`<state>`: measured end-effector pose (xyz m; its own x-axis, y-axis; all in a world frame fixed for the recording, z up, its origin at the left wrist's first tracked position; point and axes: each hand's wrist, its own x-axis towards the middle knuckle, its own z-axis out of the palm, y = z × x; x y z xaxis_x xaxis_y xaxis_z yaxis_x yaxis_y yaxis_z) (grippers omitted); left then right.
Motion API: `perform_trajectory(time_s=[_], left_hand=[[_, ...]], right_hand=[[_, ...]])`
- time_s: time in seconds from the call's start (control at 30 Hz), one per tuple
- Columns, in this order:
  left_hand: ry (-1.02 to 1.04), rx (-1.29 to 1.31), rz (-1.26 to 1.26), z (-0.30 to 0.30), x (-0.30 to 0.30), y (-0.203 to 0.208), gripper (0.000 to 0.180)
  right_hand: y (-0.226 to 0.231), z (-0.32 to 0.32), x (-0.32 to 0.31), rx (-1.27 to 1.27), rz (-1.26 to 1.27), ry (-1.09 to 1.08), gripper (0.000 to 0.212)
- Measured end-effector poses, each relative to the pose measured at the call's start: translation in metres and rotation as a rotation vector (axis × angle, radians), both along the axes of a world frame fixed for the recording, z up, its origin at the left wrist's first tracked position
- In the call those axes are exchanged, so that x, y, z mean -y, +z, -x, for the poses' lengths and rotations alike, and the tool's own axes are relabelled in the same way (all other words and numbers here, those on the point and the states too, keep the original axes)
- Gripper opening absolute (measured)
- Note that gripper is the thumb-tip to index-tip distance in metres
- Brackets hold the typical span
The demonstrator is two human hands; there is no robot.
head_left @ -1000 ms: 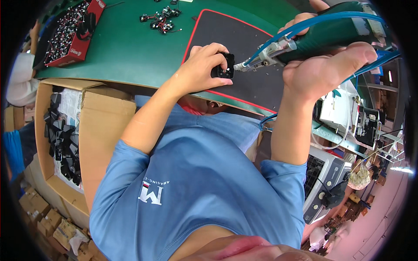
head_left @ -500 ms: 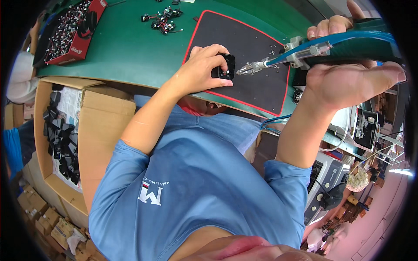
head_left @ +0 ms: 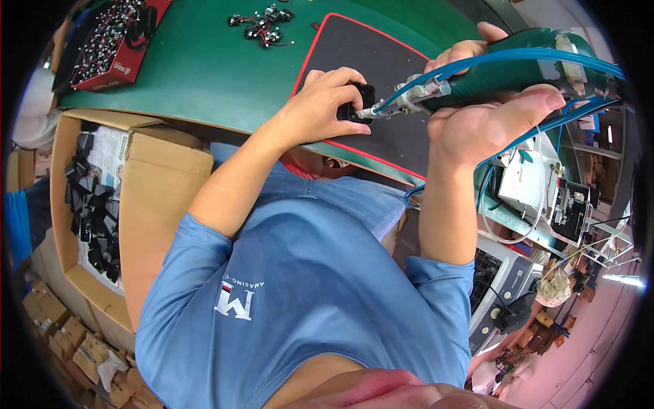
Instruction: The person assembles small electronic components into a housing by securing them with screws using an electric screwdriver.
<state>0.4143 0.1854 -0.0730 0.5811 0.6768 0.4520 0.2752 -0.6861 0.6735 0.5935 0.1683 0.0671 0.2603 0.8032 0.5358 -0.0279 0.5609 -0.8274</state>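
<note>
Left grip of mine [head_left: 319,107] is closed around a small black part [head_left: 368,93]: the thumb presses at its near side, and the other fingers bend over it from the far side. This part is at the left half of a dark mat [head_left: 371,51] with a red border, not far from the mat's near edge. Because my fingers cover much of it, I cannot tell whether it lies flat on the mat or is a little lifted.

Right grip of mine [head_left: 470,133] is wrapped around a green power tool [head_left: 501,82], with the thumb along the near side and the fingers over the far side. The tool is tilted, and its metal nose [head_left: 409,100] points down and leftward to the black part. The tip is between my left thumb and fingers; whether it touches the part, I cannot say surely. Blue hoses [head_left: 470,63] run along the tool.

Under the mat is the green surface [head_left: 204,75]. On it, beyond my left grip, some small wired parts [head_left: 262,34] lie in a cluster, and further to the left stands a red box [head_left: 126,67] full of small pieces. Beside the surface, on my left, a cardboard box [head_left: 167,204] holds many black pieces [head_left: 99,221].
</note>
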Motion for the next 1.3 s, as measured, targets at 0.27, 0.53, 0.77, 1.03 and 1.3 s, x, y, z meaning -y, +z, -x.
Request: perform_trajectory(time_s=[0.27, 0.53, 0.77, 1.03, 1.3], left_hand=[[0.010, -0.007, 0.008, 0.002, 0.000, -0.003, 0.038], [-0.001, 0.002, 0.012, 0.002, -0.002, -0.002, 0.037], [0.006, 0.022, 0.003, 0.002, -0.001, -0.006, 0.037], [-0.002, 0.023, -0.001, 0.001, 0.001, -0.004, 0.039], [-0.009, 0.009, 0.004, 0.001, 0.000, -0.003, 0.039]], right_hand=[[0.026, -0.016, -0.007, -0.101, -0.042, 0.239, 0.113], [0.057, -0.031, -0.008, -0.043, -0.074, 0.264, 0.117], [0.033, 0.002, -0.004, 0.085, 0.025, -0.059, 0.116], [0.008, 0.007, -0.002, 0.050, 0.002, -0.051, 0.109], [0.002, 0.007, -0.003, 0.074, -0.004, -0.070, 0.108]])
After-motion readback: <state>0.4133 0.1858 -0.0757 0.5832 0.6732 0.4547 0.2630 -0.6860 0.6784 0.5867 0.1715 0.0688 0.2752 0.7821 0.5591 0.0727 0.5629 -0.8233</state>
